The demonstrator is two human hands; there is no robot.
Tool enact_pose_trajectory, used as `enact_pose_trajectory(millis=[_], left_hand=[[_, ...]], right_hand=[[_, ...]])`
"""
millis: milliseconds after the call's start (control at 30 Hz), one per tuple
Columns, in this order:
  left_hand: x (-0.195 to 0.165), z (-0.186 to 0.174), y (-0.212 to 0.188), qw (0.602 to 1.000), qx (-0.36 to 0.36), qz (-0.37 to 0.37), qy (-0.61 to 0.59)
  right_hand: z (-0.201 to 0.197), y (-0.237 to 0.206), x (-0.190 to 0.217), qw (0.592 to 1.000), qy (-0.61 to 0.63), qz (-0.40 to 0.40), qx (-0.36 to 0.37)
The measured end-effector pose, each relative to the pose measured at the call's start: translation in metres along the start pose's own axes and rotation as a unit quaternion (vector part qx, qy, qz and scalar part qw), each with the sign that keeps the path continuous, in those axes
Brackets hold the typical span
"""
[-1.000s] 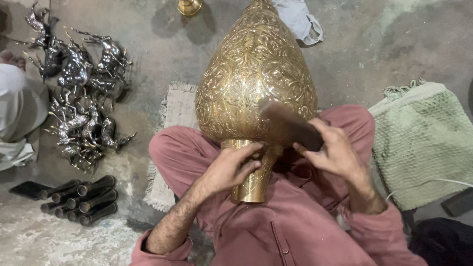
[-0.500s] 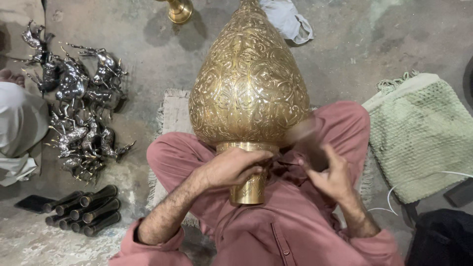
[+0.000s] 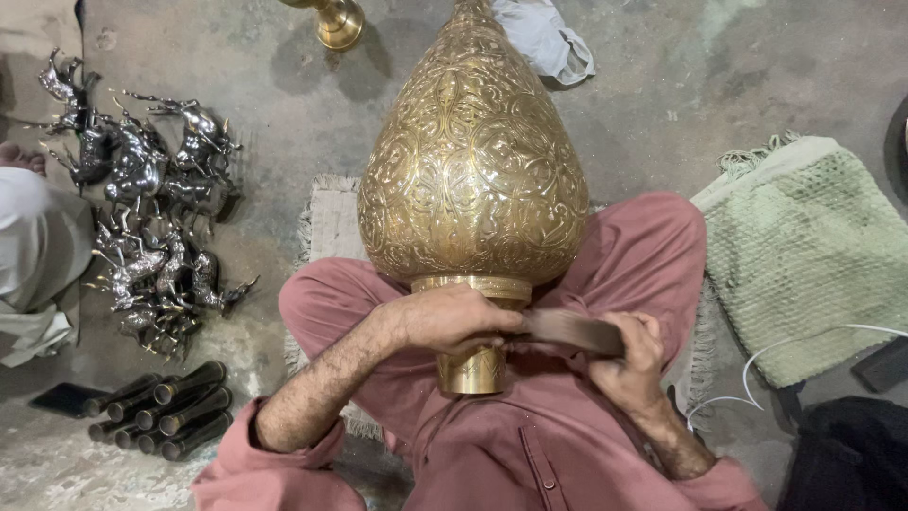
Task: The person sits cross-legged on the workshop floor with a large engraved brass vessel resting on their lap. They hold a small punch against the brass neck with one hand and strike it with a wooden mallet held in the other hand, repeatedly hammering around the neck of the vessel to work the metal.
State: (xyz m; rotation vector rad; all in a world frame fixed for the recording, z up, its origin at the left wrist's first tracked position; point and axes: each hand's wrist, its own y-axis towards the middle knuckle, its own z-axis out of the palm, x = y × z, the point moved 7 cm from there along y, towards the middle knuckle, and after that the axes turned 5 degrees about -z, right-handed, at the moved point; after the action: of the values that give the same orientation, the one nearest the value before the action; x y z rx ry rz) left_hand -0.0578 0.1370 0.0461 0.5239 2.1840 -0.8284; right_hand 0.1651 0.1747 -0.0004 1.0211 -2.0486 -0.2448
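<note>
Head view, one moment recorded. Left hand (image 3: 452, 320): closed around the narrow neck of a large engraved brass vessel (image 3: 473, 161), which lay across the lap of a seated person in pink clothing, its bulbous body pointing away from the hands. Right hand (image 3: 632, 355): fingers curled on the handle of a dark brush (image 3: 567, 331), bristle end touching the vessel's neck just beside the left hand. Beyond the left hand, on the concrete floor: cluster of silvery metal animal figurines (image 3: 142, 208). Nearer the left elbow: row of dark metal tubes (image 3: 161, 416). Beyond the right hand: folded green cloth (image 3: 813, 246), with a white cable (image 3: 813, 341) lying near it. Past the vessel's far end: small brass stand (image 3: 336, 21) and crumpled pale rag (image 3: 549, 38).
</note>
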Motion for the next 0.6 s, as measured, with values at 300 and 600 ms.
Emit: enact_pose_trajectory(millis=[300,600], left_hand=[[-0.004,0.001,0.0,1.0,0.007,-0.005,0.003],[-0.007,-0.008,-0.015,0.998,-0.046,0.02,-0.023]], right_hand=[[0.002,-0.02,-0.022,0.964,0.201,0.172,-0.039],[-0.007,0.0,-0.008,0.993,-0.056,0.07,0.073]])
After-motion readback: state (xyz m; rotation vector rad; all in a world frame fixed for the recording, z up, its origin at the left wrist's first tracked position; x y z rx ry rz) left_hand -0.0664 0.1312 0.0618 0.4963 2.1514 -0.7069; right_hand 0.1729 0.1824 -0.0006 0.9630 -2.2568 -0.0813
